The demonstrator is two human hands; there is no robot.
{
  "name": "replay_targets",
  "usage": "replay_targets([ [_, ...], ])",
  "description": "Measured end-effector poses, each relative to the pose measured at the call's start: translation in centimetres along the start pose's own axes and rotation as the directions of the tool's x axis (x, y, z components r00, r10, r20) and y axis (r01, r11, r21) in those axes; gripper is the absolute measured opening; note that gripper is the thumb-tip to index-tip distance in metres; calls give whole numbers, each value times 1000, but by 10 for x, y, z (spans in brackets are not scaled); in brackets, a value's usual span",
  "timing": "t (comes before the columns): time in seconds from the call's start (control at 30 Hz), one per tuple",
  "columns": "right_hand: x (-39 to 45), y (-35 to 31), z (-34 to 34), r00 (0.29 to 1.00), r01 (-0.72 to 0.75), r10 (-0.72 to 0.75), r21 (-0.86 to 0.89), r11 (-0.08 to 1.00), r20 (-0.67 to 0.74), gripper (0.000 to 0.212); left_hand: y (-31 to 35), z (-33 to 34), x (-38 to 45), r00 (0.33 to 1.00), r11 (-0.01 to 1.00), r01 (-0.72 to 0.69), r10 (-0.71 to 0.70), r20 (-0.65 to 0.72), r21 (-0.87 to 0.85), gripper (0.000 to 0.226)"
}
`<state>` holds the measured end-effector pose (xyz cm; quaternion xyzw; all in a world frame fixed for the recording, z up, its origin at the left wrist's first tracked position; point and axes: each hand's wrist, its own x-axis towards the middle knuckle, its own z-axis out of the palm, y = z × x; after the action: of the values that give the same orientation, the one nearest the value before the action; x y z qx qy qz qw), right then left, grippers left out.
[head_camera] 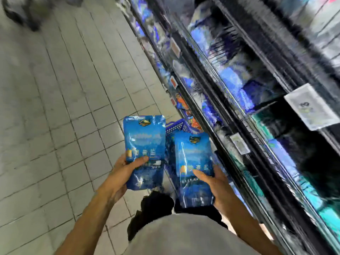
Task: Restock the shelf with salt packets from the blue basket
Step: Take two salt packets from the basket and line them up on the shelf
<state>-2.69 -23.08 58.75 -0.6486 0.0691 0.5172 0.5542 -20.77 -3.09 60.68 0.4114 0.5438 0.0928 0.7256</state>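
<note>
Left hand: the left hand (122,169) grips a blue salt packet (144,151) near its lower half, at about 7 o'clock from frame centre; thumb laid across the front face, remaining fingers curled behind the pack and hidden
Right hand: the right hand (214,183) holds a second salt packet (193,168) at about 5 o'clock; thumb pressed along the front, other fingers wrapped round the right edge and back, so their spread cannot be told
Packets: both stand roughly upright, printed faces toward the camera, gold emblem at the top of each; they sit side by side with a narrow gap, the left one higher in the frame
Basket: the blue basket (176,127) rests on the floor beyond the packets, toward 12 o'clock of the hands, mostly covered by them; only its latticed rim and part of a wall show
Shelf: the shelf (239,100) runs diagonally from 12 o'clock to 4 o'clock along the right side, heavily blurred; blue packs fill the upper tiers, teal ones lie lower, toward 4 o'clock
Price tags: a white label (311,107) hangs on a shelf edge at 3 o'clock; a smaller one (239,143) sits just right of the second packet
Floor: pale grey tiles (64,107) cover the left, 9 o'clock side
Body: light shirt (184,236) at 6 o'clock, dark shoes below the packets
</note>
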Motion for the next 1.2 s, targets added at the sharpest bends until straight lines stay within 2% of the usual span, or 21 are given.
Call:
replay_targets([
  [0.03,-11,-8,-3,999,35,-35,7,999,-28,65,6,3,-9,999,999,-33,32,-8,-12,27],
  [0.1,-30,-19,-14,992,106,-105,22,994,-69,70,15,12,-27,997,997,-69,68,-23,-32,26],
  [0.17,-44,-27,-28,982,169,-165,36,985,-97,74,22,22,-40,996,995,-90,90,-1,-38,38],
  [0.27,-63,-35,-47,959,258,-245,79,963,-141,62,30,38,-52,993,995,-103,104,63,-10,47],
  [0.43,-94,-30,-67,909,363,-320,130,923,-267,59,46,68,-55,969,977,-149,114,219,151,54],
  [0.57,-125,-10,-69,833,432,-319,174,885,-452,65,56,95,-50,912,937,-201,72,405,286,35],
  [0.63,-143,7,-66,788,467,-291,218,857,-543,64,58,107,-47,873,908,-228,31,487,351,35],
  [0.73,-172,39,-57,693,541,-240,270,796,-680,62,54,126,-46,799,853,-284,-42,599,438,49],
  [0.87,-215,88,-36,530,664,-132,313,679,-838,56,33,157,-55,679,760,-385,-152,719,524,61],
  [1.07,-289,153,1,260,817,103,276,506,-960,22,-18,205,-107,445,643,-519,-359,821,563,65],
  [1.13,-311,177,14,182,851,192,252,460,-964,27,-42,217,-129,372,601,-555,-439,818,575,69],
  [1.2,-333,204,24,108,878,284,226,422,-953,41,-68,227,-154,308,562,-589,-509,804,581,70],
])
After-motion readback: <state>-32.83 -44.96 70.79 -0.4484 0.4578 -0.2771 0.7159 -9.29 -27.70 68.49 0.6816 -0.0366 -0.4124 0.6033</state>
